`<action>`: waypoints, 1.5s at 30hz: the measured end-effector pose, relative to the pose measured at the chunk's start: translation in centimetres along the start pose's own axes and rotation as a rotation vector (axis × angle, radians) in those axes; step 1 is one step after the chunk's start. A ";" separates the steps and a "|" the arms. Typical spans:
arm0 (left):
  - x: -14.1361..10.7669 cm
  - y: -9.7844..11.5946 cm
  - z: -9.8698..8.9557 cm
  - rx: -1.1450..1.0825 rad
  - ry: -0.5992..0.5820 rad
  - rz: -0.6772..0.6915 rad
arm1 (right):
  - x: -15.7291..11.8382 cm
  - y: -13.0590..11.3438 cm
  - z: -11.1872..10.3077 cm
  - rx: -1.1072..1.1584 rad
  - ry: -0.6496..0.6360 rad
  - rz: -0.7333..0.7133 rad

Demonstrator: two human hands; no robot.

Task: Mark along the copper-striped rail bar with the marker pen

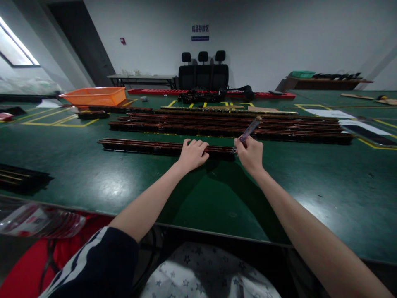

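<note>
A long dark bundle of strips (139, 145) with reddish-brown edges lies crosswise on the green table in front of me. My left hand (194, 154) grips it right of its middle, fingers over the top and thumb at the near side. My right hand (250, 153) is closed around a pen-like tool (249, 129) with a translucent barrel and a brownish upper end. The tool leans to the right, and its thin lower tip is at the bundle's right end; whether it touches cannot be made out. Behind lies a wider stack of similar long strips (186, 124).
An orange tray (96, 97) stands at the back left. More dark strips (23, 177) lie near the left edge. A dark flat panel (372, 135) and white papers (331, 113) are at the right. A plastic bottle (40, 221) sits below the table's left front edge.
</note>
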State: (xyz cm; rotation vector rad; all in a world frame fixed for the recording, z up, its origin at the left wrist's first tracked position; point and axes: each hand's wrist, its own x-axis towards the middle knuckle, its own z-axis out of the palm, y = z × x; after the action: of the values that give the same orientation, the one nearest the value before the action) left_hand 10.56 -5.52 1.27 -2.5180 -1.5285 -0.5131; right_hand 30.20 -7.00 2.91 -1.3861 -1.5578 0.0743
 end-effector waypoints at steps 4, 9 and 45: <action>0.0 0.0 -0.1 -0.017 -0.012 0.006 | 0.1 0.0 -0.1 -0.021 0.014 0.014; 0.0 0.0 -0.1 -0.002 -0.012 0.001 | 0.1 -0.2 -0.2 -0.035 0.022 0.016; 0.0 -0.6 -0.9 0.039 -0.093 0.050 | 0.6 0.5 -0.9 -0.200 0.131 0.048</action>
State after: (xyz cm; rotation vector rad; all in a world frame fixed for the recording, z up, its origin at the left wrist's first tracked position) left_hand 9.85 -5.52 2.10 -2.5766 -1.4872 -0.3603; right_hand 31.28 -6.85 3.46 -1.5529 -1.4534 -0.1440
